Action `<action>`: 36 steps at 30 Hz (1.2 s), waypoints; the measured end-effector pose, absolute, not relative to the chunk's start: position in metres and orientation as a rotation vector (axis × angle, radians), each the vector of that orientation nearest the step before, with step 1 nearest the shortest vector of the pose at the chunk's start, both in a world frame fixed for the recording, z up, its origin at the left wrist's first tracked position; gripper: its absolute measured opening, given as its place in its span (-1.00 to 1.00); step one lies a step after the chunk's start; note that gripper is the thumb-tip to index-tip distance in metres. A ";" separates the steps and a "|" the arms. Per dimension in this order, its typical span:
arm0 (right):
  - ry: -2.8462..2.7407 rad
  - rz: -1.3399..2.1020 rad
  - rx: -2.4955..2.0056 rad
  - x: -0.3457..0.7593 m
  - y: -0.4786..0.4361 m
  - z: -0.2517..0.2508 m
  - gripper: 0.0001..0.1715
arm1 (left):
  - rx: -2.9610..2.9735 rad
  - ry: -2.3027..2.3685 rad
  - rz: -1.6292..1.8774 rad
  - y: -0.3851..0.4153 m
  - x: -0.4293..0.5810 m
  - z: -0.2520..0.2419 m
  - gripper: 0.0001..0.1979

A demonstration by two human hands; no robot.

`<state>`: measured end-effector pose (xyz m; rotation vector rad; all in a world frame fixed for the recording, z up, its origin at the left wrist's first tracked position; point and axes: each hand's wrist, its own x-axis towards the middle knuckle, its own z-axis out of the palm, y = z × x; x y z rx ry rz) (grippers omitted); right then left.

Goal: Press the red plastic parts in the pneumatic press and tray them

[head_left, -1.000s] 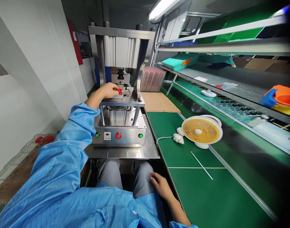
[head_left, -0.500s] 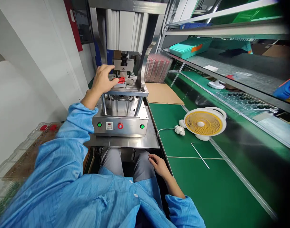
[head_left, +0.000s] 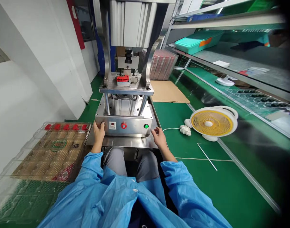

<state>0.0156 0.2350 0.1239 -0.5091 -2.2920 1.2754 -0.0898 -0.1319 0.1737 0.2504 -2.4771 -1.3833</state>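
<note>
My left hand is at the left end of a bench press's steel base. Its thumb lies over the left green button, hiding it, while the fingers rest apart along the side. My right hand is just off the base's right end, fingers slightly bent and apart with nothing in them. Closest to it is the right green button, uncovered. A red plastic part sits in a metal fixture on the press plate, below the black-and-metal press head.
Left of the press lies a clear plastic tray with several red parts along its far row. On the green bench to the right are a yellow-white fan, a hex key and cardboard. A shelf runs above.
My left hand has left the red part and come down to the left button. My right hand has risen from my lap to the base's right end. The view has shifted.
</note>
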 end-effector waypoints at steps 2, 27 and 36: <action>-2.284 1.306 -0.496 0.000 0.232 0.128 -0.16 | 0.172 -2.500 -1.399 -0.133 -0.092 0.168 -0.31; -2.156 0.987 -0.910 0.143 0.352 0.087 -0.35 | 0.660 -2.565 -1.446 -0.163 -0.102 0.105 -0.20; -2.321 0.850 -0.934 0.138 0.343 0.089 -0.43 | 0.538 -2.699 -1.218 -0.162 -0.102 0.103 -0.30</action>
